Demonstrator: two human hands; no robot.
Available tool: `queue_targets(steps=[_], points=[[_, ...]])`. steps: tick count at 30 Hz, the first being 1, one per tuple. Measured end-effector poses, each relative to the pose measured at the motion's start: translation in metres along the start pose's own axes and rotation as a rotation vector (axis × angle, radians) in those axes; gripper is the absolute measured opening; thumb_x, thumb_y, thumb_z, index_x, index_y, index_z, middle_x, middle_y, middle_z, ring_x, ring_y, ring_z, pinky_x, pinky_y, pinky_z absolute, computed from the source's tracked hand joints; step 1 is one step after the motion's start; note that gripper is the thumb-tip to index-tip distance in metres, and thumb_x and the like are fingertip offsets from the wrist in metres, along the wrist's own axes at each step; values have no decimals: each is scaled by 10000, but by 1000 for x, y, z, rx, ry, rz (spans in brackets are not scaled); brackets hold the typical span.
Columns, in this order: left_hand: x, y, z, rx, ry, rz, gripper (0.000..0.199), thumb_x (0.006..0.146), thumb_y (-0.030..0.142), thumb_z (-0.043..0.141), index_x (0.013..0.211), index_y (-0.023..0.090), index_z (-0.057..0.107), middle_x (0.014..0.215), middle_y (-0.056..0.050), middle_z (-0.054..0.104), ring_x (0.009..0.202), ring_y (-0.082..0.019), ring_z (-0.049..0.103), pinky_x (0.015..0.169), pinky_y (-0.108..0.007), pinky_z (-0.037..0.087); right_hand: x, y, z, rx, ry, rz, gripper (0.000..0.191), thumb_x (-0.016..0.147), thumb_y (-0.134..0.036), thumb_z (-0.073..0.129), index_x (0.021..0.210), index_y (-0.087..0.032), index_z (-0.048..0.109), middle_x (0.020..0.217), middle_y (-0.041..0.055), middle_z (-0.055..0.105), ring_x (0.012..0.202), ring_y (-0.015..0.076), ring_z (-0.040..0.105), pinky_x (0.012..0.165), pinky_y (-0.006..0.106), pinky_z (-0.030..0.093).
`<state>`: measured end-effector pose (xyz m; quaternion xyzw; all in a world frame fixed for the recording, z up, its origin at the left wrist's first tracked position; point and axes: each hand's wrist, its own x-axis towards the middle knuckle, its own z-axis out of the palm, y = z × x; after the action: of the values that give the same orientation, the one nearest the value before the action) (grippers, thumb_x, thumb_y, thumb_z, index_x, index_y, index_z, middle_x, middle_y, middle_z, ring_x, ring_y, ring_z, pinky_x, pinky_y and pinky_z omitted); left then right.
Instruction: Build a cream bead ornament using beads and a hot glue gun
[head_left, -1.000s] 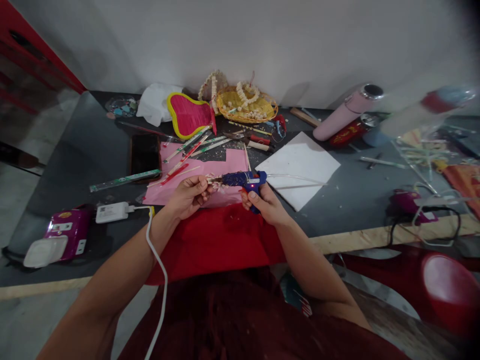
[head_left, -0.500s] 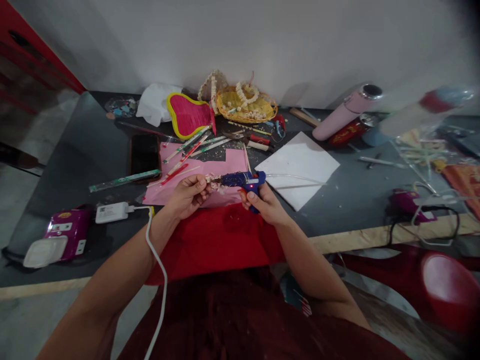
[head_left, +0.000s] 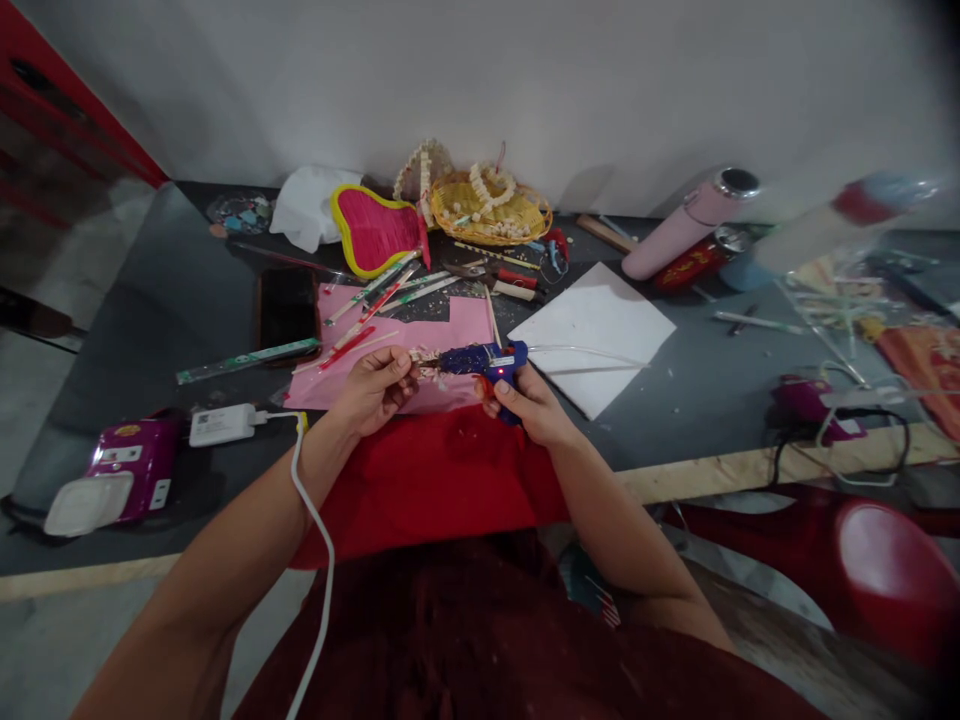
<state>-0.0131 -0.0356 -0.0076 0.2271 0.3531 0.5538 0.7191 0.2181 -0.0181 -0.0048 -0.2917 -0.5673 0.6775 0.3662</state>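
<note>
A blue hot glue gun [head_left: 480, 360] with a small red light is gripped in my right hand [head_left: 531, 402], its nozzle toward the left. A clear glue stick [head_left: 581, 352] sticks out behind it. My left hand [head_left: 381, 388] pinches a small pale beaded piece [head_left: 426, 356], right at the nozzle; fingers hide part of that piece. Beneath both hands lie pink paper [head_left: 459, 392] and a red cloth [head_left: 450, 470]. White paper [head_left: 600, 330] lies to the right, under the protruding stick.
Behind the hands are a wicker basket [head_left: 517, 232] with pale beadwork, a pink-and-yellow heart shape [head_left: 379, 232], pliers [head_left: 487, 275] and wrapped sticks [head_left: 367, 290]. A phone [head_left: 289, 312] and purple socket block [head_left: 133, 462] sit left; a pink flask [head_left: 690, 225] and red can [head_left: 701, 260] stand right.
Both hands stay almost in place, with the glue gun nozzle held against the beaded piece. The whole view has shifted very slightly.
</note>
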Motion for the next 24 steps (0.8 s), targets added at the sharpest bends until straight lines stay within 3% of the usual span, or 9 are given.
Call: queue_targets(steps=[5, 12, 14, 18, 21, 24], points=[[0, -1, -1, -18, -29, 27, 165, 697, 203, 724, 669, 136, 577, 637, -13, 597, 505, -47, 471, 487, -161, 397, -4, -20, -18, -46, 299, 22, 279, 820, -415, 598, 987, -218, 491, 790, -7, 565, 594, 83, 515, 554, 231, 467], [2, -3, -1, -27, -61, 48, 141, 714, 195, 712, 673, 134, 591, 646, -21, 587, 512, -46, 456, 505, -179, 388, -8, -41, -92, -281, 567, 162, 353, 723, -453, 675, 873, -184, 504, 635, -39, 523, 518, 71, 503, 503, 203, 450], [2, -3, 0, -35, -65, 42, 139, 712, 194, 714, 679, 134, 593, 647, -22, 586, 512, -45, 455, 504, -177, 384, -10, -43, -111, -463, 568, 252, 367, 733, -498, 634, 834, -162, 527, 604, -24, 532, 510, 84, 509, 497, 214, 435], [1, -3, -1, -36, -70, 47, 125, 716, 182, 708, 683, 136, 596, 641, -23, 587, 511, -47, 456, 504, -180, 383, -10, -49, -134, -1082, 494, 455, 416, 780, -541, 526, 768, -135, 618, 657, 48, 615, 593, 137, 563, 555, 255, 420], [1, -3, -1, -38, -79, 53, 116, 724, 177, 698, 686, 134, 597, 642, -27, 588, 514, -49, 455, 505, -181, 385, -6, -55, -136, -1425, 522, 539, 431, 803, -537, 480, 790, -143, 653, 742, 88, 659, 715, 192, 610, 610, 277, 417], [1, -3, -1, -37, -80, 54, 118, 723, 181, 700, 692, 132, 597, 647, -27, 589, 515, -49, 455, 507, -181, 386, 0, -60, -126, -1592, 568, 532, 376, 812, -482, 495, 879, -151, 661, 838, 117, 670, 810, 234, 616, 669, 313, 426]])
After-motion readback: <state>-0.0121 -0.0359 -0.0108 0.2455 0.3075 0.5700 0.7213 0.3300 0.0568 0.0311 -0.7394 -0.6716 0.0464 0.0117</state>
